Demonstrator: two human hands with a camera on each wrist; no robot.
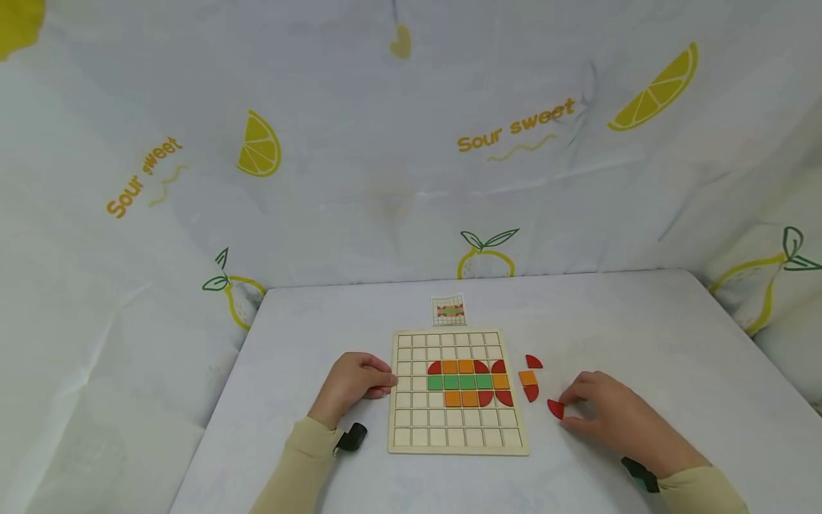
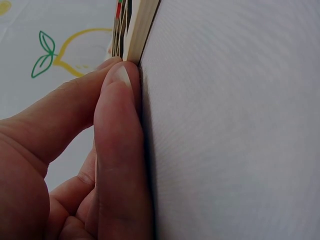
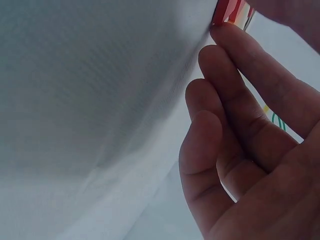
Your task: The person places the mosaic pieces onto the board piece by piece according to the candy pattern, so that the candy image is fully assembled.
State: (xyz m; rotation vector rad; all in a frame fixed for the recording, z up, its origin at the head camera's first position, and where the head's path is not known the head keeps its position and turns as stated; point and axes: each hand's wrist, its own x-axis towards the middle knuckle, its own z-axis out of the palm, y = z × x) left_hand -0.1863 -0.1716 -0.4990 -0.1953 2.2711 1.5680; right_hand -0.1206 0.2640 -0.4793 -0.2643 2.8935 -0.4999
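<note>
A wooden grid board [image 1: 424, 437] lies flat on the table, with green squares [image 1: 452, 382], orange squares [image 1: 460, 399] and red quarter-circle pieces [image 1: 504, 397] filling some of its cells. My left hand [image 1: 357, 384] pinches the board's left edge; in the left wrist view, thumb and finger meet at the board's rim [image 2: 141, 37]. To the right of the board, my right hand [image 1: 600, 407] pinches a red quarter-circle piece [image 1: 555, 408] between thumb and finger, low at the tabletop. Only a bit of this red piece [image 3: 220, 12] shows in the right wrist view.
Between board and right hand lie a loose red quarter-circle [image 1: 534, 362], an orange square [image 1: 527, 378] and another red quarter-circle [image 1: 531, 392]. A small pattern card [image 1: 449, 321] lies behind the board. The white-covered table [image 1: 321, 321] meets a lemon-printed cloth backdrop [image 1: 359, 214].
</note>
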